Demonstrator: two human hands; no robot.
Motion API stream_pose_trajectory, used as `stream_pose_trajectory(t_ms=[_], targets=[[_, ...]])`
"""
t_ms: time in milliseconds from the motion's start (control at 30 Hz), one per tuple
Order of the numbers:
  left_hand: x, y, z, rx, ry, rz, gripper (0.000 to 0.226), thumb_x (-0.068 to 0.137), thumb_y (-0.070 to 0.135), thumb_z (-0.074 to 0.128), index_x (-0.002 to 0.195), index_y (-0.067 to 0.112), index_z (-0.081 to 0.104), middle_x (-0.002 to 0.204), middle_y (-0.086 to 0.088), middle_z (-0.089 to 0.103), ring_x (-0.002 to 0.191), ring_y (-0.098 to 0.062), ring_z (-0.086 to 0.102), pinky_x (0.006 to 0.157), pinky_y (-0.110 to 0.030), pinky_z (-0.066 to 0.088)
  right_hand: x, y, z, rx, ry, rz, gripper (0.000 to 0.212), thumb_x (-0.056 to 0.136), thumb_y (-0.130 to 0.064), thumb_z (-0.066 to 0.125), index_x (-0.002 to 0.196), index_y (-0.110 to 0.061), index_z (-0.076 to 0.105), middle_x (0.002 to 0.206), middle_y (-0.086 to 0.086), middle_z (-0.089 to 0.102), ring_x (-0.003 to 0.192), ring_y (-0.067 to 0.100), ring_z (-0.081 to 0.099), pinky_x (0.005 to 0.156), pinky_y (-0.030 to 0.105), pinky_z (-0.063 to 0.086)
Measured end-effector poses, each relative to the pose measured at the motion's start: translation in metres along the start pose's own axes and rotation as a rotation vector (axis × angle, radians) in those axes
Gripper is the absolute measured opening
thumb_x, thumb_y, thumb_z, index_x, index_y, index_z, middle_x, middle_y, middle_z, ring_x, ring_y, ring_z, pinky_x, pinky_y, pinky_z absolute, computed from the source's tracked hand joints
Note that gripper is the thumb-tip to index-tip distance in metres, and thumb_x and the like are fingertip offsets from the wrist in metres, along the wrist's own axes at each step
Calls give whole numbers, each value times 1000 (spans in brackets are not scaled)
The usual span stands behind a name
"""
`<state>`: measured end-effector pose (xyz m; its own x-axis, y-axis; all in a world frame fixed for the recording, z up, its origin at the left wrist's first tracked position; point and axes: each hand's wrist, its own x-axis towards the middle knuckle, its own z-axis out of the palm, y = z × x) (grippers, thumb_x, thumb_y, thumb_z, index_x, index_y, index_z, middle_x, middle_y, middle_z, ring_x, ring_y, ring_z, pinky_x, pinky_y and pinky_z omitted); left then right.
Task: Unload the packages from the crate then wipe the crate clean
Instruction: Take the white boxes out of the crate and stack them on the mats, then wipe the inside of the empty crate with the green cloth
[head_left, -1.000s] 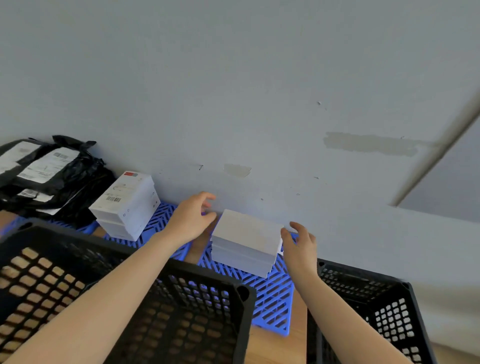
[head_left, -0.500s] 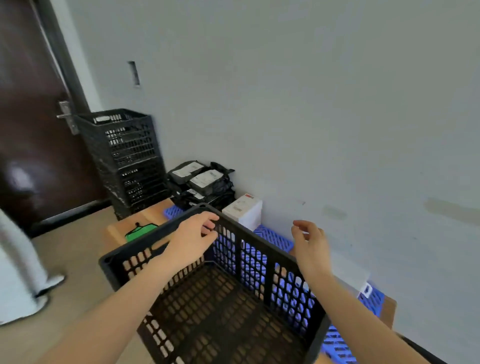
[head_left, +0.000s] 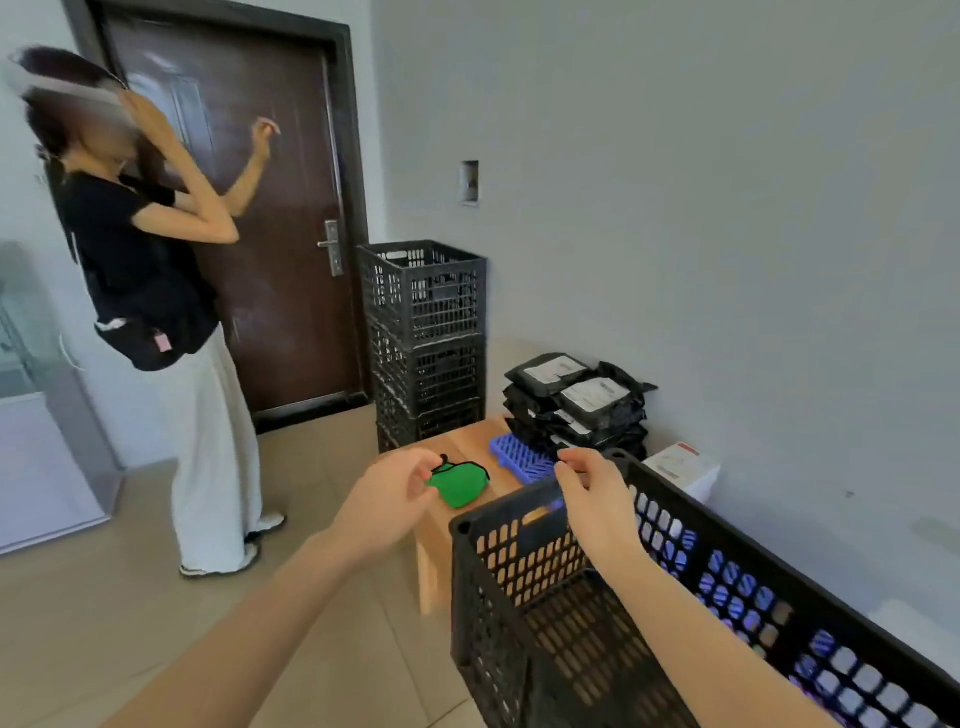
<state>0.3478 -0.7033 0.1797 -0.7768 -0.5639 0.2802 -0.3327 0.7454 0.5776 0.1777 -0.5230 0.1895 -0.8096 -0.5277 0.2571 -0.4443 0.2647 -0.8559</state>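
Crate (head_left: 498, 587) emptied, packages (head_left: 582, 402) piled beyond it. Likely wiping stage. Left grip (head_left: 387, 499) loose, empty, just short of green cloth (head_left: 457, 484) left of crate; right grip (head_left: 597, 501) loose, empty above its rim. Next: pinch cloth, steady crate.

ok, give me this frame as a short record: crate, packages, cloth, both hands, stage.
crate: black crate, no packages visible inside
packages: black mailers stacked on blue mat by the wall; white box beside them
cloth: green cloth on wooden table
left: left hand at the cloth's edge, grip unclear
right: right hand above the crate's end rim, fingers loosely curled, holding nothing
stage: unloading looks done; wiping not started
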Motion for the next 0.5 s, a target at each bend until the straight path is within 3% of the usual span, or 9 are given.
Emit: stream_pose_trajectory(t_ms=[267,367,500], targets=[[35,-103,-44,26,-33,-38,33,92,23,61,125,26,56,112,7,61,104,-8,58,93,-30,49,36,-43,138,-89,-121,-9,29,96,-28,52,124,-19,57,125,3,53,109,14,53,82,23,40],[55,-131,-44,-4,-49,-51,34,92,24,60,125,28,56,112,7,60,104,-8,58,93,-30,48,61,-40,169,-153,-189,14,31,96,-31,52,126,-21,56,127,3,52,107,13,52,71,19,38],[92,-162,-34,-20,-93,-57,35,91,25,59,126,30,54,113,8,59,105,-8,58,93,-32,49,104,-29,202,-230,-248,50,36,95,-29,54,130,-20,53,133,7,49,115,19,53,80,23,39]])
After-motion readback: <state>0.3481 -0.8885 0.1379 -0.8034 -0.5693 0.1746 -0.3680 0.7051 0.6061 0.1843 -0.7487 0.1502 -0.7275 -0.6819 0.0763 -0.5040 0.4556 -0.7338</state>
